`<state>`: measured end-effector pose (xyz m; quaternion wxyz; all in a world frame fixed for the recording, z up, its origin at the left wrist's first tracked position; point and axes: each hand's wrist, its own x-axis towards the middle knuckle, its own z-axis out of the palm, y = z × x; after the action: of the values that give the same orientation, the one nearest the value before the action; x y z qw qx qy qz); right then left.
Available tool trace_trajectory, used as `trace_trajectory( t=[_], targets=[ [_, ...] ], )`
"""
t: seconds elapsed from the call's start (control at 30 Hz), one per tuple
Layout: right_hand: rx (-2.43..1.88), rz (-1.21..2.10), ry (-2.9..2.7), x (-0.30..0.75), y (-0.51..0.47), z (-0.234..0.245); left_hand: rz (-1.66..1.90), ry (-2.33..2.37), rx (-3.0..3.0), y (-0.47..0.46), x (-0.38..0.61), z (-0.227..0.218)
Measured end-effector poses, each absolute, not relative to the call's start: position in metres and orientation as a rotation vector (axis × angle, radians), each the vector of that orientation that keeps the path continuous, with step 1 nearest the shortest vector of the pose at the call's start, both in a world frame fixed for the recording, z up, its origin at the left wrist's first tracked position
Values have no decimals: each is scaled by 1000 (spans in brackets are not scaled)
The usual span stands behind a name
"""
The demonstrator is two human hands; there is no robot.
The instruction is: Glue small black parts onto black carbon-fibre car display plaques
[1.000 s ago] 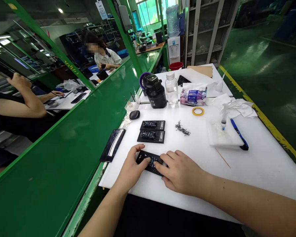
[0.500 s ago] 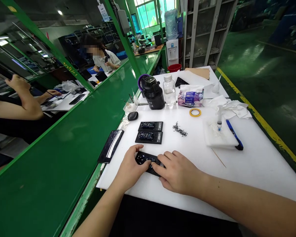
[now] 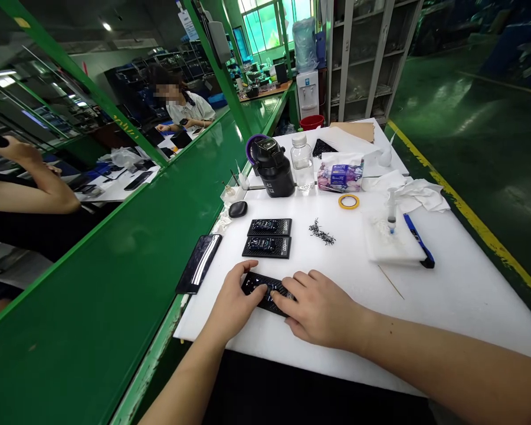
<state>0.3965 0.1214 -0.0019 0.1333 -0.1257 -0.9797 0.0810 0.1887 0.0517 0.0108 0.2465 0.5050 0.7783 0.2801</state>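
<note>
A flat black rectangular part [image 3: 255,284] lies on the white table [image 3: 446,295] near its front edge. My left hand [image 3: 232,307] holds its left end, thumb and fingers curled around it. My right hand [image 3: 321,307] lies over its right end with the fingers pressing down on it. Two more black parts [image 3: 268,236] of the same kind lie side by side just beyond. A small pile of tiny black pieces [image 3: 322,232] sits to their right.
A glossy black panel [image 3: 199,262] lies at the table's left edge. Farther back stand a black jug [image 3: 274,168], a clear bottle [image 3: 302,162], a wipes pack [image 3: 340,175], a tape ring [image 3: 348,201], a syringe on a white pad [image 3: 392,239] and a blue pen [image 3: 418,239]. Other people work beyond the green conveyor [image 3: 128,248].
My hands stay on the black part; the right fingers have crept slightly left along it. The view has shifted a little.
</note>
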Motion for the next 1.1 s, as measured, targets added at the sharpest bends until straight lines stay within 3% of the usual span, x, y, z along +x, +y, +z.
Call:
trace_trajectory(
  t=[1.1],
  targets=[
    [-374, 258, -2827, 399, 119, -6, 822, 2092, 1283, 55, 188, 1]
  ],
)
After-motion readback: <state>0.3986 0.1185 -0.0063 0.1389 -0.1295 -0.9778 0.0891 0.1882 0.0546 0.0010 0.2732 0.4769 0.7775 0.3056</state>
